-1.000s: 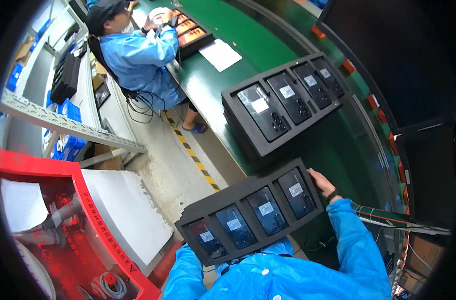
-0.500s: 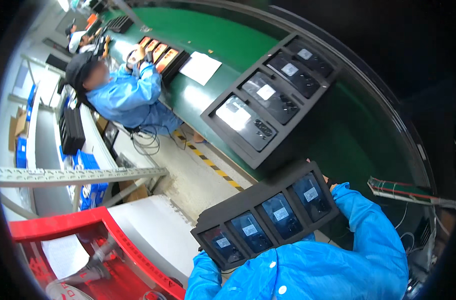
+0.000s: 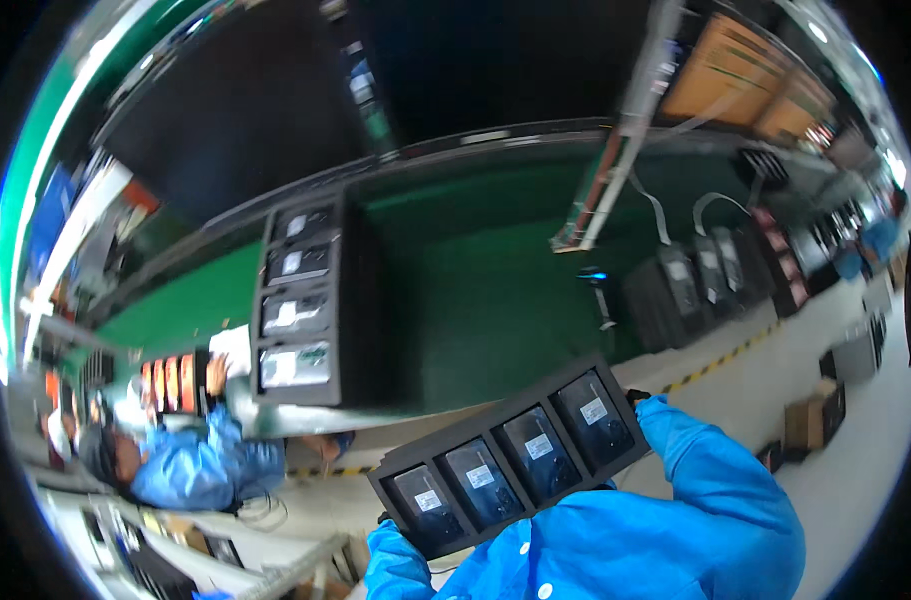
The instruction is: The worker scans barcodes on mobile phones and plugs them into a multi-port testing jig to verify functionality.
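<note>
A black foam tray (image 3: 483, 427) is held in front of my body, tilted with its right end higher. Each of its several slots holds a dark, phone-like device (image 3: 535, 462) with a white label. At the tray's lower left end, my left hand (image 3: 383, 518) grips the edge, only dark fingertips showing past the blue sleeve. My right hand (image 3: 636, 397) holds the opposite end, its fingers mostly hidden behind the tray. Ahead to the left, another black tray (image 3: 339, 300) of labelled devices rests on the green bench (image 3: 475, 300).
Black trays with upright packages (image 3: 680, 285) stand on the bench at right, near a handheld device with a blue light (image 3: 599, 295). At left a co-worker in blue (image 3: 210, 465) reaches towards orange-topped boxes (image 3: 175, 384). Yellow-black tape (image 3: 720, 360) marks the floor.
My view has swung to the right: the bench tray and co-worker now appear further left, and the red frame has left the picture. Both hands still hold the tray.
</note>
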`<state>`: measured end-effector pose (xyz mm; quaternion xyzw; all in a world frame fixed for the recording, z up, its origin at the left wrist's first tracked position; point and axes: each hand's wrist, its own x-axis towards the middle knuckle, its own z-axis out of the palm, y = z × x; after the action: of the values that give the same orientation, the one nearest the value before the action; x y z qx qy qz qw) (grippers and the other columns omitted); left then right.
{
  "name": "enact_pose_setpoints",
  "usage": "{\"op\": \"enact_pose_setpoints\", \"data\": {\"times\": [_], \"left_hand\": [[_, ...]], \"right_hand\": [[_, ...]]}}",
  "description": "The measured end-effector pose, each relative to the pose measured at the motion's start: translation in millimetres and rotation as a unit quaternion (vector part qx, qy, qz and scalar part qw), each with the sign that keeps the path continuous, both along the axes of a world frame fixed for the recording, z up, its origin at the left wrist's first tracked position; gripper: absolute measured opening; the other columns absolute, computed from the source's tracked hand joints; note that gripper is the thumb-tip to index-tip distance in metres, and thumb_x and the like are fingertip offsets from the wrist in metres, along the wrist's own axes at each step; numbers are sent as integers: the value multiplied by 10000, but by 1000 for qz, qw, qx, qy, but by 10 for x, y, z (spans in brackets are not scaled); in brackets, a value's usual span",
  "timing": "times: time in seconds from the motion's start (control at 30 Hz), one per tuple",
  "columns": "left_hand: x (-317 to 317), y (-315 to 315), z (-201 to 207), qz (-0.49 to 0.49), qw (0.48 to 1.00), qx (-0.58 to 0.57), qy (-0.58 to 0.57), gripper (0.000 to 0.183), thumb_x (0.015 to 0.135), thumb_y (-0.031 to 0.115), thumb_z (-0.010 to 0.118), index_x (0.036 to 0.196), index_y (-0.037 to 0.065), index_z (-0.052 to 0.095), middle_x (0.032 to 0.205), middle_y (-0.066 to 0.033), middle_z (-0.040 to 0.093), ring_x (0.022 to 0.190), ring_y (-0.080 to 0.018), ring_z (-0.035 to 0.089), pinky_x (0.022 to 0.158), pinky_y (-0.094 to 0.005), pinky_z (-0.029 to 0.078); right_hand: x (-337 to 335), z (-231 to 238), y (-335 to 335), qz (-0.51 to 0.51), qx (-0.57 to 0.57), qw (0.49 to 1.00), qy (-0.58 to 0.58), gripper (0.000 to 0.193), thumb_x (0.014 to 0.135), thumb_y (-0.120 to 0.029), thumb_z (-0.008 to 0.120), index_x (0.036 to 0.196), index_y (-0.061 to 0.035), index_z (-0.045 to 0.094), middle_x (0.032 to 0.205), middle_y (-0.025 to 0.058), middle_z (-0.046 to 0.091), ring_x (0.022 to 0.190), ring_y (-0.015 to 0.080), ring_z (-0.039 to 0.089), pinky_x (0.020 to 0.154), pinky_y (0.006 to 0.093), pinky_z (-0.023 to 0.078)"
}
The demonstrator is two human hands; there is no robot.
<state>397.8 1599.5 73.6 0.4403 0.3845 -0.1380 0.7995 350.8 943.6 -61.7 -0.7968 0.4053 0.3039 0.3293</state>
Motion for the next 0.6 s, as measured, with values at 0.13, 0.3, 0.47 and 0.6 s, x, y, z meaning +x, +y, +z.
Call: {"op": "enact_pose_setpoints", "data": {"times": [0.13, 0.3, 0.47, 0.6], "left_hand": [[369, -412, -14, -130, 992, -7, -6, 570, 965, 530, 381, 1282, 80, 528, 1224, -58, 592, 1081, -225, 574, 935, -375, 459], [654, -1354, -214, -277, 961, 3, -19, 574, 964, 533, 381, 1283, 79, 528, 1227, -56, 591, 1081, -224, 574, 935, -373, 458], [622, -2612, -320, -406, 913, 22, -28, 577, 963, 536, 382, 1284, 79, 527, 1229, -55, 589, 1082, -223, 573, 935, -372, 458], [329, -4020, -349, -493, 868, 26, -47, 580, 962, 538, 382, 1285, 79, 526, 1231, -54, 589, 1082, -222, 573, 935, -370, 457]], "right_hand": [[-1139, 6, -164, -104, -23, 994, -4, 457, 975, -421, 349, 1235, -134, 591, 1205, 80, 624, 1067, 260, 595, 944, 398, 458], [-2370, -459, -326, -232, -28, 972, -32, 437, 973, -400, 347, 1232, -150, 596, 1209, 80, 624, 1077, 273, 592, 948, 414, 453], [-3655, -1153, -377, -347, -25, 937, -35, 420, 972, -379, 346, 1229, -167, 602, 1214, 80, 624, 1087, 286, 589, 952, 431, 449], [-4741, -1974, -531, -425, -26, 905, -25, 409, 970, -362, 344, 1226, -180, 606, 1218, 79, 624, 1095, 296, 586, 955, 444, 446]]}}
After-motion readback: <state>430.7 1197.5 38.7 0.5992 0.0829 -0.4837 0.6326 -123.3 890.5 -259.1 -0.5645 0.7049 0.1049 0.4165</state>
